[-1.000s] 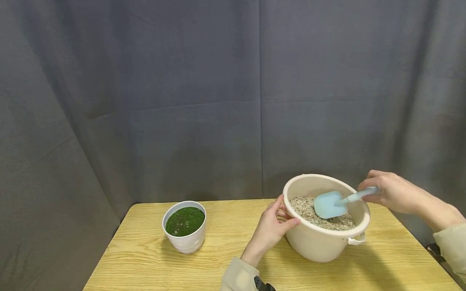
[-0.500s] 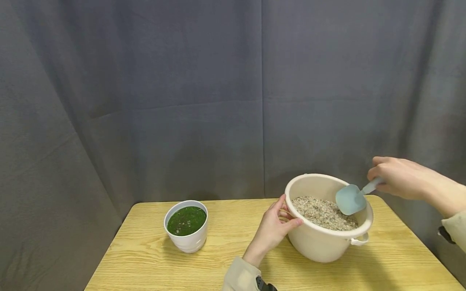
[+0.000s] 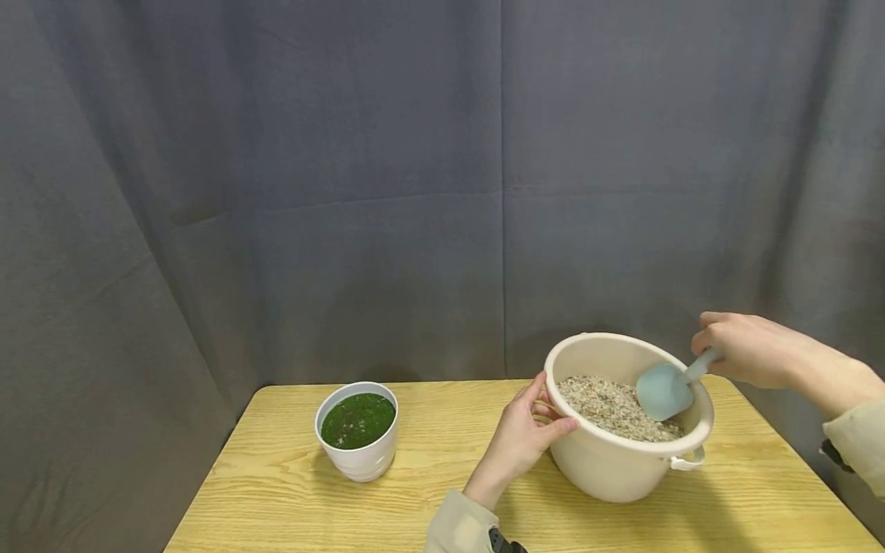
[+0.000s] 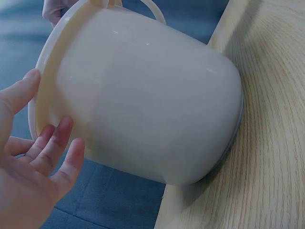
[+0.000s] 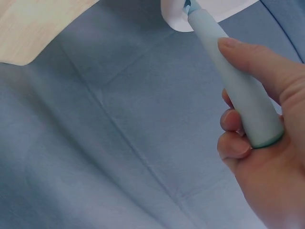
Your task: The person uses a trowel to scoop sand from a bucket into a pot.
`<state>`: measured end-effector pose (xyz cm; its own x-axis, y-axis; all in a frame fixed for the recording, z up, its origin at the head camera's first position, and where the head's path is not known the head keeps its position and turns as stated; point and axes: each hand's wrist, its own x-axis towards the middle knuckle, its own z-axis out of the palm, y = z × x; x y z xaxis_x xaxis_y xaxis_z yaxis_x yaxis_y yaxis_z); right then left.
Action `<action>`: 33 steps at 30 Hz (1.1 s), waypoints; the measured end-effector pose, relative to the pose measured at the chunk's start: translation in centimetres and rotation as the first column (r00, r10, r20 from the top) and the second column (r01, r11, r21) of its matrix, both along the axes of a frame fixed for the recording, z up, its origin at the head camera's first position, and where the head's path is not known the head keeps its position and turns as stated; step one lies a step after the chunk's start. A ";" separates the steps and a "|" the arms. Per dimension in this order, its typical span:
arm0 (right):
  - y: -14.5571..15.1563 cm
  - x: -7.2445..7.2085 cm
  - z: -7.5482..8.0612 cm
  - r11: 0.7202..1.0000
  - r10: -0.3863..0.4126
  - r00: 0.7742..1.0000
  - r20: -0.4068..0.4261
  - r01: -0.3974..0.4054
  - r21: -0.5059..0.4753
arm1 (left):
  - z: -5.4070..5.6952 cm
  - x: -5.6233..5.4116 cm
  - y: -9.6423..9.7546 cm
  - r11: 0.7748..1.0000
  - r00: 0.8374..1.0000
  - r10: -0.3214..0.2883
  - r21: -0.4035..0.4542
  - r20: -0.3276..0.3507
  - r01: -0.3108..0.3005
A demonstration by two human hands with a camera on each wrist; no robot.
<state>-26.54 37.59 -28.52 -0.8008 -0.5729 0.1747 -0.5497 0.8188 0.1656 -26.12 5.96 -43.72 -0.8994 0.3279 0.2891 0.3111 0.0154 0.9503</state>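
Grey curtain [image 3: 373,192] across the back, most of frame. Wood table [image 3: 276,499] along the bottom. Beige bucket [image 3: 608,476] on it, lower right, gravel [image 3: 601,403] inside. White pot [image 3: 362,465], lower left of centre, green fill [image 3: 359,421], well apart from bucket. Hands apart. Left hand [image 3: 518,438], lower centre-right, holds bucket's left rim, thumb and index on it. Right hand [image 3: 754,349], right side, wrapped round scoop handle, thumb along it. Blue scoop [image 3: 664,393]: blade inside bucket, at its right, by the gravel; can't tell if dug in.
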 end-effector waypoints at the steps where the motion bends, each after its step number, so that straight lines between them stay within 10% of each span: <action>1: 0.1 0.0 -0.1 1.000 0.000 1.000 -0.001 0.000 -0.008 | 0.0 0.0 0.0 1.000 1.000 -0.001 -0.002 0.000 0.001; 12: 0.8 -0.3 -1.5 0.992 -0.005 0.998 0.058 0.012 -0.124 | 0.1 -0.1 -0.4 1.000 1.000 -0.011 -0.011 -0.019 0.011; 33: 1.6 -1.4 -5.4 0.931 0.164 0.981 -0.099 -0.187 -0.315 | 0.0 -0.3 -0.6 1.000 1.000 -0.026 0.013 -0.011 0.026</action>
